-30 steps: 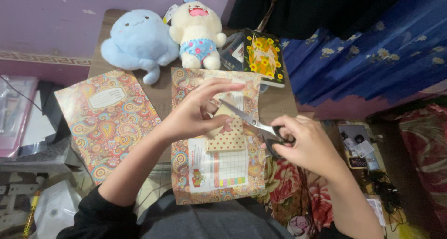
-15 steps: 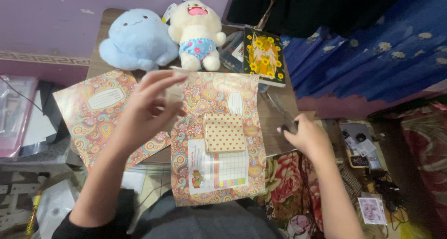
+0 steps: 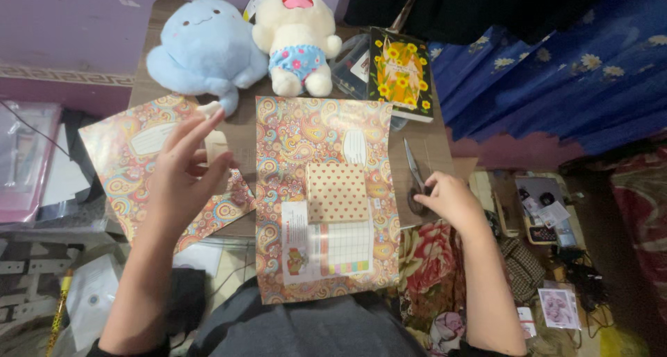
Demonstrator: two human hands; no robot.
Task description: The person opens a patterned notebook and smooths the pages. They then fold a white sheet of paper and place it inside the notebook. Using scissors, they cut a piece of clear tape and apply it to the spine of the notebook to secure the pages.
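So the right hand (image 3: 451,200) is down at about 3 o'clock on the small wooden table (image 3: 434,145), resting on the handles of the scissors (image 3: 415,176). The scissors lie flat on the tabletop with the blades pointing up toward 12 o'clock. The fingers are curled over the handle end, but honestly I can't tell if they're really gripping it or just touching.

The left hand (image 3: 184,173) is up in the air around 9 o'clock with its fingers spread and loose, holding nothing. It hovers over a paisley sheet (image 3: 128,162) that sits at the left side of the table, with a small tan scrap (image 3: 217,145) just past the fingertips.

Dead centre is the big sheet of paisley paper (image 3: 316,138), running from the middle of the table down over the front edge at 6 o'clock. On top of it lies a small booklet (image 3: 337,190) with a tan heart-dotted cover, and under that a printed page with a grid (image 3: 330,249).

Up at 12 o'clock there's a blue plush toy (image 3: 201,47) and just beside it a cream plush bear (image 3: 295,34). At around 1 o'clock is a dark book with yellow flowers (image 3: 399,72). A blue flowered cloth (image 3: 556,72) hangs off to the right, well apart from the hands.
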